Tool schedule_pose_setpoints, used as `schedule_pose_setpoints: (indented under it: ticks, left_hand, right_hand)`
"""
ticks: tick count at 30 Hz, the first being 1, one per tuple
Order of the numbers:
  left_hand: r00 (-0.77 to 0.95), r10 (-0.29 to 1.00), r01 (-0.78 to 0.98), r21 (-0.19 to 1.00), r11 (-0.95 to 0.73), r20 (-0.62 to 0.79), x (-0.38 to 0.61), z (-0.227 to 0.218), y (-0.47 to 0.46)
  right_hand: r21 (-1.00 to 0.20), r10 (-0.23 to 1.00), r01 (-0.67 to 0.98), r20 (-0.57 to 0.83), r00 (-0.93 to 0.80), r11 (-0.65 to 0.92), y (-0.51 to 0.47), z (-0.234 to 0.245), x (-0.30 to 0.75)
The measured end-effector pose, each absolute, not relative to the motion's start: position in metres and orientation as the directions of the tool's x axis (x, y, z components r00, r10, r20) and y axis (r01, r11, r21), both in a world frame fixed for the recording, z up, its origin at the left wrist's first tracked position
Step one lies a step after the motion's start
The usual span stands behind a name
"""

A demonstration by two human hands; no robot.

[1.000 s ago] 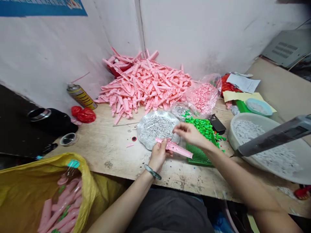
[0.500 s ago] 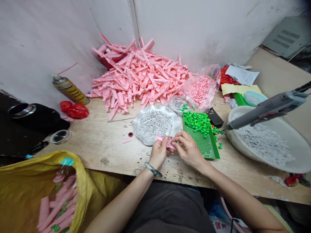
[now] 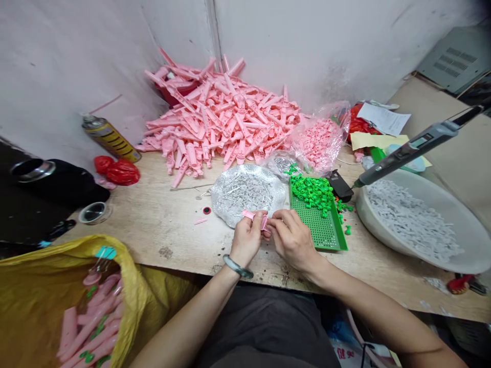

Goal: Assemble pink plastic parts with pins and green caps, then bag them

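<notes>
My left hand (image 3: pixel 246 237), with a bracelet at the wrist, is closed around a pink plastic part (image 3: pixel 248 214), whose end sticks out past the thumb. My right hand (image 3: pixel 293 236) meets it from the right, fingertips pinched at the part's near end; whatever small piece they hold is hidden. Both hands are over the table's front, just before a silvery dish (image 3: pixel 220 197) of small pale pieces and metal pins. Beside my right hand stands a green perforated tray (image 3: pixel 324 232) with small green parts (image 3: pixel 312 193) heaped at its far end.
A large pile of pink parts (image 3: pixel 226 112) lies against the wall. An electric screwdriver (image 3: pixel 410 153) hangs over a white basin (image 3: pixel 470 237) of pale pieces at right. At lower left is a yellow sack (image 3: pixel 153 301) with pink pieces inside. A spray can (image 3: pixel 109 138) leans at left.
My hands have shifted slightly left with the pink part, and my right fingers have curled in closer against it. The hanging screwdriver has swung and turned.
</notes>
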State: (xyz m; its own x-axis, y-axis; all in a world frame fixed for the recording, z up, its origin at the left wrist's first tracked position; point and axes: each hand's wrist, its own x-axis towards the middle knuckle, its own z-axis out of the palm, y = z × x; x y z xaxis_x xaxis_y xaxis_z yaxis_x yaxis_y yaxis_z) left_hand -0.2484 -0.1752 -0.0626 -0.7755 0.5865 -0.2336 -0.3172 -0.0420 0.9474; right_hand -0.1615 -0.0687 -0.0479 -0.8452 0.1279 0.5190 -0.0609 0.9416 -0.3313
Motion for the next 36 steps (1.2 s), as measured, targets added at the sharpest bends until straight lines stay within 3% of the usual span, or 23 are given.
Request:
schedule_pose_setpoints:
  ticks: [4,7,10,12,16,18,20,22,25,28,32,36]
  left_hand:
    - [-0.742,0.608,-0.393,0.918,-0.051,-0.284,-0.254,-0.059,-0.18]
    - [-0.605,0.696,-0.56,0.828,-0.025,-0.388,-0.258,-0.06,-0.186]
    - [-0.603,0.676,-0.629,0.774,-0.076,-0.423,-0.256,-0.062,-0.188]
    - [-0.637,0.639,-0.63,0.769,-0.108,-0.431,-0.252,-0.064,-0.187]
    - [-0.65,0.635,-0.618,0.777,-0.122,-0.418,-0.246,-0.063,-0.185]
    - [-0.688,0.607,-0.591,0.793,-0.149,-0.399,-0.246,-0.062,-0.185]
    - [-0.742,0.555,-0.548,0.817,-0.181,-0.376,-0.249,-0.062,-0.185]
    - [-0.791,0.509,-0.492,0.848,-0.198,-0.34,-0.252,-0.063,-0.185]
    - [-0.827,0.488,-0.407,0.896,-0.179,-0.278,-0.254,-0.067,-0.183]
    - [-0.823,0.52,-0.342,0.93,-0.132,-0.229,-0.252,-0.072,-0.181]
    - [-0.81,0.557,-0.267,0.961,-0.067,-0.186,-0.248,-0.077,-0.182]
    - [-0.779,0.584,-0.317,0.947,-0.052,-0.229,-0.247,-0.077,-0.185]
  right_hand:
    - [-0.36,0.158,-0.022,0.464,-0.872,0.933,-0.077,-0.045,-0.16]
    - [-0.505,0.123,-0.066,0.332,-0.935,0.86,-0.064,-0.043,-0.167]
    - [-0.636,0.084,-0.106,0.261,-0.962,0.765,-0.03,-0.047,-0.195]
    - [-0.535,0.121,-0.064,0.303,-0.945,0.842,-0.004,-0.053,-0.221]
    - [-0.172,-0.039,-0.087,0.262,-0.964,0.981,0.027,-0.068,-0.261]
    - [-0.137,-0.057,-0.093,0.249,-0.967,0.986,0.029,-0.07,-0.264]
    - [-0.241,0.009,-0.061,0.281,-0.96,0.969,0.026,-0.066,-0.255]
    - [-0.454,0.046,-0.082,0.264,-0.964,0.887,0.019,-0.054,-0.238]
    - [-0.706,-0.084,-0.152,0.13,-0.988,0.691,0.004,-0.031,-0.21]
    - [-0.704,-0.144,-0.147,0.064,-0.987,0.694,-0.013,-0.015,-0.188]
    - [-0.61,-0.045,-0.108,0.118,-0.992,0.785,-0.028,-0.017,-0.177]
    - [-0.738,0.016,-0.047,0.078,-0.997,0.673,-0.019,-0.037,-0.19]
